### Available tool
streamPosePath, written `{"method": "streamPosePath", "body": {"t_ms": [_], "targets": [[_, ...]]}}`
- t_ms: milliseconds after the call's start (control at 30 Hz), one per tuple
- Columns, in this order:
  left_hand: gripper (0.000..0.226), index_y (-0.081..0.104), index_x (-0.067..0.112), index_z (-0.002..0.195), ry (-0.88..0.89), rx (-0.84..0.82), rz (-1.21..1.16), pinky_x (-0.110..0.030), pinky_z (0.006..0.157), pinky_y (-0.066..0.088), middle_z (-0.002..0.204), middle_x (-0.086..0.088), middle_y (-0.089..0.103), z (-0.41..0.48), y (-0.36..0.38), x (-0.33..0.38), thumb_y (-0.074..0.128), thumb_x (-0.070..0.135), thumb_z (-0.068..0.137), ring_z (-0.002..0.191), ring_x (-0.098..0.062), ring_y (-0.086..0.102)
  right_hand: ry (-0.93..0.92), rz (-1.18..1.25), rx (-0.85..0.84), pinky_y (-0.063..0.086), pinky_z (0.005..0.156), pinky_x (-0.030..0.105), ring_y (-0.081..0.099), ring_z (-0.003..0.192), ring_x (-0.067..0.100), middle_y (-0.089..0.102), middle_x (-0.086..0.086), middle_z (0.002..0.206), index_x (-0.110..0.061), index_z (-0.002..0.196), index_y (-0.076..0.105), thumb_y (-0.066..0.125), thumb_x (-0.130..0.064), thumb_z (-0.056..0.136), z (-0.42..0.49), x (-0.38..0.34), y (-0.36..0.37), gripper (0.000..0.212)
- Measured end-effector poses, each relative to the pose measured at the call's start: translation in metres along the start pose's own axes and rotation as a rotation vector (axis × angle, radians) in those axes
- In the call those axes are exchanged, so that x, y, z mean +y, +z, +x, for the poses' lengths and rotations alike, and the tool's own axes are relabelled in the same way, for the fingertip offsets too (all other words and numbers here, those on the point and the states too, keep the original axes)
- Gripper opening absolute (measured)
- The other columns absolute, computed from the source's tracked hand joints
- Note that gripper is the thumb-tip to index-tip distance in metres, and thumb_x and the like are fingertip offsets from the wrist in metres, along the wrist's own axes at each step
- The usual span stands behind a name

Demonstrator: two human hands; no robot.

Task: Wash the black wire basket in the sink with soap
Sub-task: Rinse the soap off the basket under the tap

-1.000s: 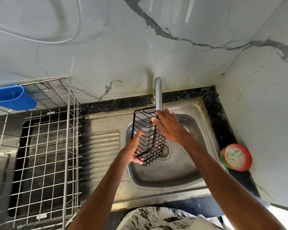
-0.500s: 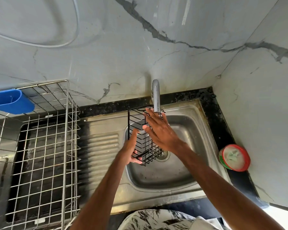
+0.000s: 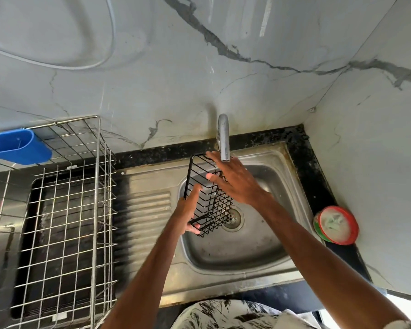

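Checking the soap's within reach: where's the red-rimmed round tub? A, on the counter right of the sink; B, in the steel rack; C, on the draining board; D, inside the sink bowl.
A: the red-rimmed tub sits on the black counter right of the sink, beside the wall.

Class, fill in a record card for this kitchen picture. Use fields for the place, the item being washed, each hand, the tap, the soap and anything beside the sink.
Place: steel sink in a corner of marble walls
Item: black wire basket, held tilted above the drain
Left hand: grips the basket's lower end
Right hand: fingers straight, laid on the basket's upper part
Tap: just above the right hand; no water stream visible
Soap: red-rimmed tub of pale paste, right of the sink
Beside sink: metal rack with blue holder, left
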State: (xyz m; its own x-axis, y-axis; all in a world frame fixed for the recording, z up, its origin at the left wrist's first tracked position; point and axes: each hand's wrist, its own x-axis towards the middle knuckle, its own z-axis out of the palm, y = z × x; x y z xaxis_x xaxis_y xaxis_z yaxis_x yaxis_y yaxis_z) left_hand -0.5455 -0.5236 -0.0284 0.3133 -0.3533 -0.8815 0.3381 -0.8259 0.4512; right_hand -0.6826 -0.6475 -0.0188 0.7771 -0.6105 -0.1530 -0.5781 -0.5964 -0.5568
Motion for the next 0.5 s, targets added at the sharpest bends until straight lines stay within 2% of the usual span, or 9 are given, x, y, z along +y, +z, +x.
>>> {"method": "streamPosePath", "body": {"t_ms": [100, 167, 200, 267, 333, 367, 433, 467, 500], "targets": [[0.098, 0.032, 0.020, 0.158, -0.004, 0.006, 0.010, -0.072, 0.093, 0.053, 0.159, -0.024, 0.034, 0.001, -0.001, -0.001, 0.052, 0.083, 0.085, 0.137, -0.052, 0.045, 0.158, 0.215, 0.001, 0.024, 0.123, 0.050, 0.028, 0.150, 0.020, 0.034, 0.004, 0.161, -0.027, 0.154, 0.036, 0.023, -0.063, 0.102, 0.001, 0.017, -0.006, 0.064], [0.097, 0.031, 0.021, 0.158, -0.006, 0.005, -0.001, -0.071, 0.092, 0.053, 0.159, -0.022, 0.034, 0.001, 0.001, -0.003, 0.053, 0.082, 0.086, 0.137, -0.052, 0.045, 0.233, 0.228, -0.015, 0.030, 0.118, 0.058, 0.033, 0.146, 0.028, 0.036, 0.009, 0.157, -0.019, 0.149, 0.040, 0.019, -0.066, 0.102, 0.005, 0.014, -0.007, 0.070], [0.098, 0.029, 0.022, 0.158, -0.011, 0.002, -0.008, -0.071, 0.089, 0.055, 0.160, -0.021, 0.033, 0.000, 0.002, -0.004, 0.052, 0.083, 0.085, 0.137, -0.052, 0.045, 0.225, 0.193, -0.039, 0.021, 0.122, 0.061, 0.024, 0.151, 0.030, 0.029, 0.010, 0.161, -0.019, 0.153, 0.034, 0.018, -0.064, 0.102, 0.005, 0.010, -0.005, 0.070], [0.100, 0.027, 0.026, 0.159, -0.017, -0.010, -0.029, -0.071, 0.085, 0.056, 0.162, -0.020, 0.030, 0.001, 0.003, -0.006, 0.049, 0.087, 0.083, 0.139, -0.052, 0.042, 0.139, 0.123, -0.069, -0.006, 0.124, 0.049, 0.000, 0.155, 0.023, 0.013, 0.009, 0.168, -0.019, 0.161, 0.012, 0.016, -0.061, 0.102, 0.001, -0.001, -0.001, 0.072], [0.095, 0.029, 0.028, 0.158, -0.013, -0.030, -0.054, -0.071, 0.087, 0.055, 0.164, -0.018, 0.026, 0.002, 0.001, -0.009, 0.046, 0.087, 0.085, 0.142, -0.052, 0.039, 0.061, 0.114, -0.083, -0.011, 0.123, 0.044, 0.001, 0.154, 0.019, 0.019, 0.008, 0.166, -0.021, 0.162, 0.002, 0.011, -0.062, 0.099, -0.005, -0.008, -0.004, 0.076], [0.091, 0.032, 0.029, 0.156, -0.005, -0.043, -0.056, -0.071, 0.087, 0.055, 0.165, -0.018, 0.024, 0.003, -0.001, -0.010, 0.046, 0.086, 0.086, 0.142, -0.052, 0.038, 0.053, 0.120, -0.075, -0.004, 0.125, 0.047, 0.010, 0.154, 0.022, 0.027, 0.009, 0.164, -0.021, 0.162, 0.011, 0.009, -0.062, 0.098, -0.005, -0.007, -0.006, 0.076], [0.085, 0.036, 0.031, 0.153, 0.002, -0.064, -0.045, -0.071, 0.088, 0.055, 0.167, -0.018, 0.022, 0.005, -0.003, -0.013, 0.047, 0.085, 0.088, 0.144, -0.051, 0.036, 0.104, 0.170, -0.050, 0.025, 0.121, 0.050, 0.033, 0.147, 0.030, 0.040, 0.014, 0.155, -0.017, 0.151, 0.039, 0.012, -0.056, 0.104, -0.001, 0.001, -0.013, 0.067], [0.083, 0.038, 0.031, 0.152, -0.002, -0.064, -0.036, -0.071, 0.089, 0.054, 0.167, -0.017, 0.022, 0.004, -0.002, -0.013, 0.049, 0.083, 0.088, 0.143, -0.051, 0.037, 0.179, 0.237, -0.069, 0.035, 0.114, 0.046, 0.039, 0.143, 0.031, 0.041, 0.016, 0.153, -0.016, 0.150, 0.041, 0.018, -0.050, 0.107, 0.003, 0.007, -0.018, 0.060], [0.081, 0.038, 0.030, 0.151, -0.002, -0.055, -0.028, -0.072, 0.089, 0.054, 0.166, -0.017, 0.022, 0.004, -0.002, -0.014, 0.052, 0.081, 0.089, 0.142, -0.051, 0.038, 0.263, 0.323, -0.106, 0.040, 0.110, 0.045, 0.044, 0.139, 0.031, 0.041, 0.017, 0.153, -0.016, 0.155, 0.034, 0.023, -0.046, 0.109, 0.008, 0.012, -0.022, 0.056]]}}
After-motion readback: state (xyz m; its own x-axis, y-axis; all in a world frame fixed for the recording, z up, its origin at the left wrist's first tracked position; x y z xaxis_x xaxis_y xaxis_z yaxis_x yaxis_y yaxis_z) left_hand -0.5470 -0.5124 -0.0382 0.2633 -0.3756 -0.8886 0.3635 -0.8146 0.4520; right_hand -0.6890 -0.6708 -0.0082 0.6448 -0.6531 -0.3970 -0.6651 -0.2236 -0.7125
